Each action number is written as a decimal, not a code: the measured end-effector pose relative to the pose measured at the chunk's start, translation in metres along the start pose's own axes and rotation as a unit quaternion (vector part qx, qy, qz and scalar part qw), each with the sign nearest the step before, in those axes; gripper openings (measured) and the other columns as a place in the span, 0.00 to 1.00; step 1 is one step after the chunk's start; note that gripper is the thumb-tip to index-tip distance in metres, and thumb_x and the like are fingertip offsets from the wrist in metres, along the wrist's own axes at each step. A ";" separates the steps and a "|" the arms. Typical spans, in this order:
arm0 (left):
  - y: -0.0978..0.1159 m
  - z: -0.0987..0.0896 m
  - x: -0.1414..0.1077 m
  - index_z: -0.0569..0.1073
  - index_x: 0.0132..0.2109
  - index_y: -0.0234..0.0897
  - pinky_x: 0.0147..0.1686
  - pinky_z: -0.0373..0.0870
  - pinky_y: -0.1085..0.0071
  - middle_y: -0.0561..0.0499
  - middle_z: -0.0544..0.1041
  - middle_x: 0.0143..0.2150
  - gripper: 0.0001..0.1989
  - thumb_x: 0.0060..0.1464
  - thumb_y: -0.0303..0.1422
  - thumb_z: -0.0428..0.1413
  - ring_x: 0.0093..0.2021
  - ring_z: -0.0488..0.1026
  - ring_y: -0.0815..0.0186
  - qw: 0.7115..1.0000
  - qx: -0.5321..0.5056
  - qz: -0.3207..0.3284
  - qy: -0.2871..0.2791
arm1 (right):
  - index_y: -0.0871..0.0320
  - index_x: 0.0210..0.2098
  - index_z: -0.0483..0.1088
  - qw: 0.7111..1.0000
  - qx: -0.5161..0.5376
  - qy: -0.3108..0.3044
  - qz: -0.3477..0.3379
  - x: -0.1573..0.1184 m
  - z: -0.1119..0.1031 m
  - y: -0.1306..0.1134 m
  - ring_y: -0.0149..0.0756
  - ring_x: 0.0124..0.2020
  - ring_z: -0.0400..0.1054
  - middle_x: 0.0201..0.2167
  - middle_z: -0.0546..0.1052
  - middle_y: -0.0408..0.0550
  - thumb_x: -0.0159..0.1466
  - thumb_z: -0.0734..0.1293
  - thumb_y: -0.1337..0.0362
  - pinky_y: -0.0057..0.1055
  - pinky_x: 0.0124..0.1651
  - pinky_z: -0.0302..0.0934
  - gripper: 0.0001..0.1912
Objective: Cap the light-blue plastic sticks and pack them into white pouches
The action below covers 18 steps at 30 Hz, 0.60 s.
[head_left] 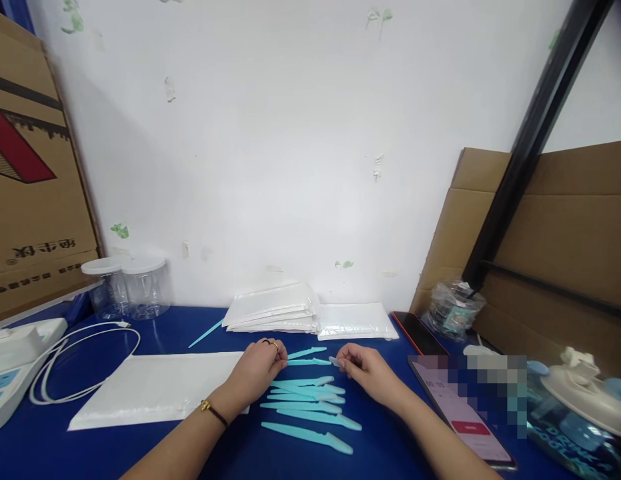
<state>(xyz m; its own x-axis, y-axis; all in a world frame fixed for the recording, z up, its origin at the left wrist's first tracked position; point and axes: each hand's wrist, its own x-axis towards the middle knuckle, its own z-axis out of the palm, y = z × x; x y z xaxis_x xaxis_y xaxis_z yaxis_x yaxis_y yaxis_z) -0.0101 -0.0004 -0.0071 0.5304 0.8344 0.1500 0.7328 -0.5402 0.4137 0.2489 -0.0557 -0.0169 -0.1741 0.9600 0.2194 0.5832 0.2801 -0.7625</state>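
Turquoise eyebrow razors (310, 437) lie in a loose row on the blue table, their blade ends pointing right. My left hand (263, 367) pinches the handle end of one eyebrow razor (308, 363) near the top of the row. At that razor's other end, my right hand (363, 368) grips a small translucent blade cover (334, 361) between thumb and fingers. Whether the cover touches the blade is too small to tell. Below my left wrist lies a white padded mailer (155, 387). Another turquoise stick (205, 333) lies partly under the stacked mailers.
White padded mailers (270, 308) are stacked against the wall, another (357, 321) beside them. Two lidded clear jars (146, 290), a white cable (50, 373) and a power strip (20, 360) are left. Phones (465, 407) and a drink bottle (585, 413) stand right.
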 end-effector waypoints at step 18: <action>0.005 0.000 -0.002 0.71 0.34 0.40 0.39 0.60 0.71 0.52 0.74 0.36 0.06 0.54 0.33 0.49 0.40 0.68 0.63 1.000 -0.024 0.005 -0.012 | 0.57 0.31 0.69 0.999 -0.025 -0.003 -0.021 -0.002 0.006 -0.011 0.31 0.25 0.62 0.23 0.71 0.42 0.62 0.61 0.58 0.25 0.27 0.53 0.10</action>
<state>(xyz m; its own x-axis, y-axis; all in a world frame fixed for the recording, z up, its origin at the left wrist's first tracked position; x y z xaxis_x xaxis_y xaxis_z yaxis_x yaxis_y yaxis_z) -0.0071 -0.0046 -0.0055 0.5473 0.8262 0.1336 0.7072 -0.5419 0.4541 0.2376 -0.0609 -0.0125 -0.2037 0.9477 0.2459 0.6144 0.3193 -0.7215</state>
